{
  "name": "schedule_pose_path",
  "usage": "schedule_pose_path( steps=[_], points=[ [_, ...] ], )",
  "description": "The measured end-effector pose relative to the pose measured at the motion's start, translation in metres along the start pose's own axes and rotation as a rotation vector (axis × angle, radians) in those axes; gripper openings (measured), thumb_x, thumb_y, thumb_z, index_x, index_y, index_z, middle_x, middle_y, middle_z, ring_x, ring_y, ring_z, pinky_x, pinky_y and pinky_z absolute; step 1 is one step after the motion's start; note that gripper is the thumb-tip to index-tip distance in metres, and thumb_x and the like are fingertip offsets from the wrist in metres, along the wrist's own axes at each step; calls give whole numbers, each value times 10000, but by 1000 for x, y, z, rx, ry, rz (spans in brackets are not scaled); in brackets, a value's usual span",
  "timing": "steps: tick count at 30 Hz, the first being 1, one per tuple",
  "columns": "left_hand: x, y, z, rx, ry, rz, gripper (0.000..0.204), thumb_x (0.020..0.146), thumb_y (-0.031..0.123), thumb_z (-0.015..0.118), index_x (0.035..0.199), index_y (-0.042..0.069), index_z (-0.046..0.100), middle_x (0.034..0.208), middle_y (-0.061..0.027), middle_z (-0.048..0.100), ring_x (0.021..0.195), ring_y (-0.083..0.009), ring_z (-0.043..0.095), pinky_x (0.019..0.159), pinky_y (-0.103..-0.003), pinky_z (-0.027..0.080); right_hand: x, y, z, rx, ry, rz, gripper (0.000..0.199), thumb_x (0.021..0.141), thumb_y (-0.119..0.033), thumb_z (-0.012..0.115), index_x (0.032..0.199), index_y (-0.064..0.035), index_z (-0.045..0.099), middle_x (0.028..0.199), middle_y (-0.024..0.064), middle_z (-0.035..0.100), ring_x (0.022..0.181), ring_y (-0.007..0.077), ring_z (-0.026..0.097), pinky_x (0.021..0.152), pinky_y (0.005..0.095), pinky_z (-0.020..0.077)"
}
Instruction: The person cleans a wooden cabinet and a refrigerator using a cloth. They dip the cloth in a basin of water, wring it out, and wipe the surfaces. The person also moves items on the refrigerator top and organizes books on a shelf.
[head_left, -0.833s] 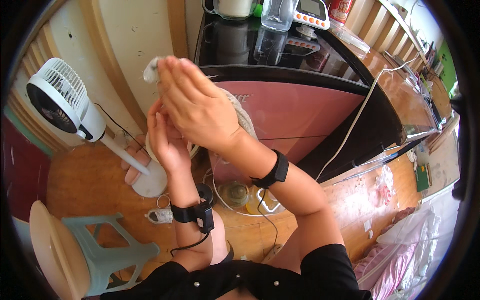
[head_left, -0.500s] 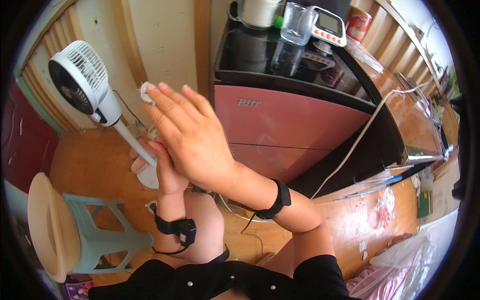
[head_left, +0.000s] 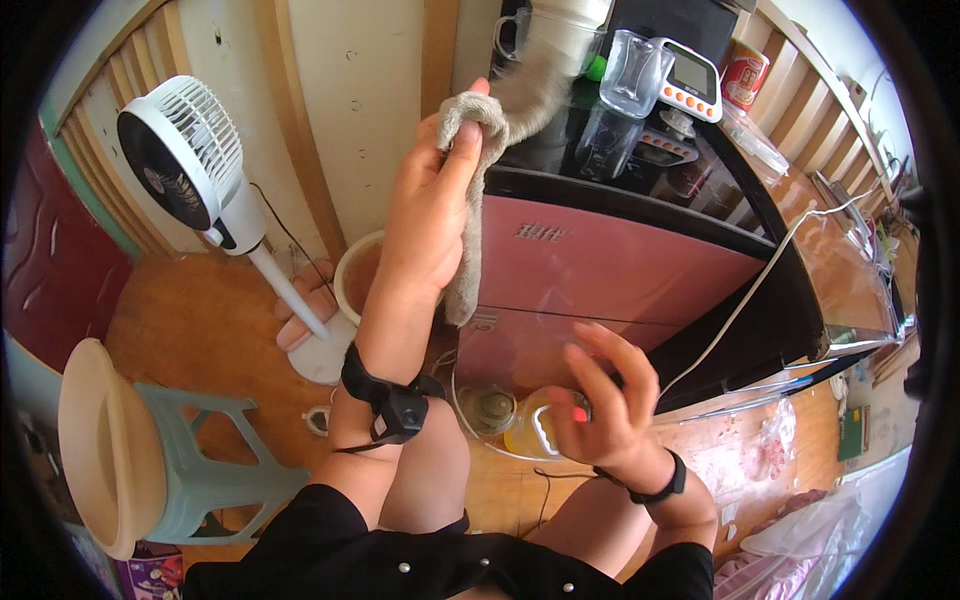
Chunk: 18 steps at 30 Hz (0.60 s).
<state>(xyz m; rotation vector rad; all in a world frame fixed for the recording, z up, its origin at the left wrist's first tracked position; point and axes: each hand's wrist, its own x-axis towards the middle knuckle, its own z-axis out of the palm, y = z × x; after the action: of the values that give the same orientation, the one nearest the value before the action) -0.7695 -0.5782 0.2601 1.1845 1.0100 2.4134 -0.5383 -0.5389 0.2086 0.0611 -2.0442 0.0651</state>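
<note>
A grey-beige cloth (head_left: 474,235) is gripped in my left hand (head_left: 425,225), raised in front of the pink-fronted appliance. One end of the cloth dangles beside my wrist, while the other swings out, blurred, toward a white container (head_left: 565,20) on the black top. Lower down, my right hand (head_left: 615,405) is apart from the cloth, fingers spread and a little bent, holding nothing I can see. Behind its fingers a bottle of yellow liquid (head_left: 525,435) stands on the floor, partly hidden.
A standing fan (head_left: 180,160) is at the left, with a beige basin (head_left: 100,450) on a pale green stool (head_left: 200,450) below it. On the black top (head_left: 545,160) are a clear plastic container (head_left: 635,75) and a white device with orange buttons (head_left: 690,85). A white cable (head_left: 735,285) hangs at the right.
My hands, overlapping earlier, have parted. The left has risen with the cloth, which now hangs open; the right has dropped low to the right. The view has shifted slightly.
</note>
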Motion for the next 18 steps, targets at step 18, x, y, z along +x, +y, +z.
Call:
schedule_pose_path(
  steps=[18],
  points=[
    [-2, -16, -18, -64, -11, -128, 494, 1106, 344, 352, 1468, 21, 446, 1465, -108, 511, 1333, -222, 499, 1131, -375, 395, -148, 108, -132, 267, -1317, 711, 310, 913, -204, 653, 1185, -57, 679, 1159, 188, 673, 1060, 380, 645, 924, 430, 518]
  ],
)
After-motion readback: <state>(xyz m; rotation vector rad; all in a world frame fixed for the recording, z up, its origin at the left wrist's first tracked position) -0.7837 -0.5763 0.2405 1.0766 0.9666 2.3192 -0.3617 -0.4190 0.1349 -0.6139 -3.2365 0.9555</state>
